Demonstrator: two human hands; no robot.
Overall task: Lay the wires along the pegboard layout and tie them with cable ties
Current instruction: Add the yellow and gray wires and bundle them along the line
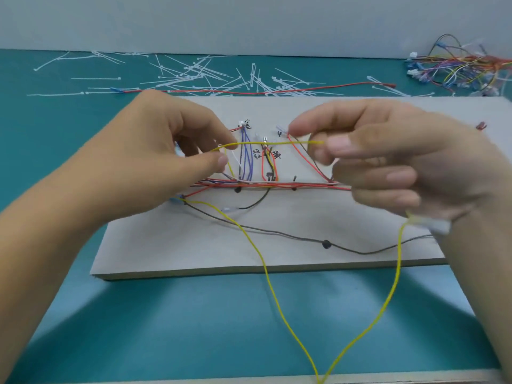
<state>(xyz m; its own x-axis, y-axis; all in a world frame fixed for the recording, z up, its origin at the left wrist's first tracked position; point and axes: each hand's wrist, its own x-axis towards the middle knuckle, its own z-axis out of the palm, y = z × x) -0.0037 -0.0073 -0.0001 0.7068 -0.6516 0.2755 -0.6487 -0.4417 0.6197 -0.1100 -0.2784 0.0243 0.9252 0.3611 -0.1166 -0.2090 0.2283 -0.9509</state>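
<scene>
Wire-laying under way: pinched thin yellow insulated wire (pixel 249 144) between thumb and forefinger of left hand (pixel 155 151) and right hand (pixel 415 162), held that span level, parallel to long edges of flat grey pegboard (pixel 194 245), above its far half, left slack looping past near edge.

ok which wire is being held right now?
The yellow wire: pinched between the left hand and right hand above the pegboard, its slack looping off the near edge. The red bundle and black wire lie on it.
</scene>
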